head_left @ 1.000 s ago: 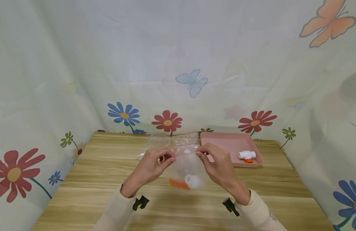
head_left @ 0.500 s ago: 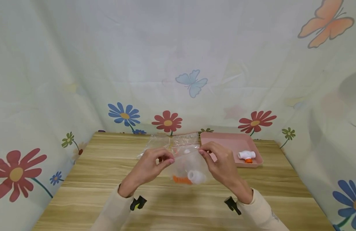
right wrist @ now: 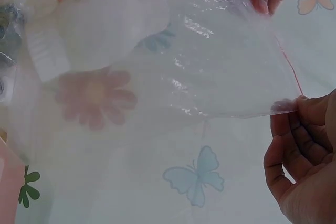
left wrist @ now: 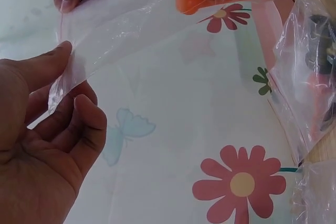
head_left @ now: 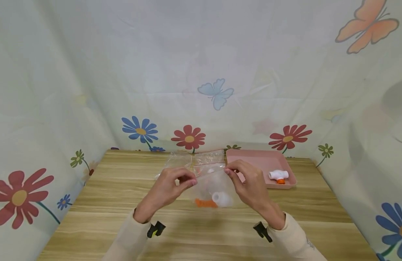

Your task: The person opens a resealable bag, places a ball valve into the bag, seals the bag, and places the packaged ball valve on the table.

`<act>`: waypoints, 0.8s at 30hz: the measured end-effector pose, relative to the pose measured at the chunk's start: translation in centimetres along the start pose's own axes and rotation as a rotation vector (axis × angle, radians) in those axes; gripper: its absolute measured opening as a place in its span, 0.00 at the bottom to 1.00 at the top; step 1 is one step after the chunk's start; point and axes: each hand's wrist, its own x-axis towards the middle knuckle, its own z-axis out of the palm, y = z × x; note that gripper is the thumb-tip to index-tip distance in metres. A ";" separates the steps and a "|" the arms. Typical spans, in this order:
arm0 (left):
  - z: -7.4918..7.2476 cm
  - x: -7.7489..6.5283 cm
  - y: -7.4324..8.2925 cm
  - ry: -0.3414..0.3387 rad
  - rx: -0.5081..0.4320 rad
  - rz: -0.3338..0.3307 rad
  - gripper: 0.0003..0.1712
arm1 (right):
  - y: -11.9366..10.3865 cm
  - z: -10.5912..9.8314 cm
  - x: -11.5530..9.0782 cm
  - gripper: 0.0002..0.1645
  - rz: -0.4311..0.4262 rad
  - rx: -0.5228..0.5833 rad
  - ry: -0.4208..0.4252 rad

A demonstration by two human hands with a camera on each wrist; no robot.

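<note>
Sleeved forearms (head_left: 129,235) reach over the counter (head_left: 112,203), angled inward. Left hand (head_left: 169,185) and right hand (head_left: 249,185) observed with fingers pinching opposite ends of a clear bag's (head_left: 205,188) edge. Bag hangs between them; a white pipe (head_left: 223,199) and orange piece (head_left: 205,203) lie low inside.

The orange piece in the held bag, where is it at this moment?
In the head view, the orange piece is low in the clear zip bag, just left of the white pipe fitting, between the left hand and right hand.
</note>
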 end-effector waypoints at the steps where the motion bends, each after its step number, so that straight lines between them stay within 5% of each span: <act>1: -0.1 0.0 0.0 -0.013 0.000 -0.010 0.06 | 0.1 0.0 0.0 0.03 -0.002 -0.003 0.005; 7: -0.3 -0.3 -0.3 -0.033 0.011 -0.009 0.04 | 0.1 -0.4 0.1 0.02 -0.008 -0.011 0.030; 17: 0.0 -0.5 -0.7 0.063 0.003 0.079 0.02 | 0.0 -0.4 0.1 0.14 -0.005 -0.008 0.025; 24: -0.2 -0.7 -0.8 0.020 0.005 0.001 0.04 | 0.1 -0.5 0.1 0.10 0.012 -0.011 0.020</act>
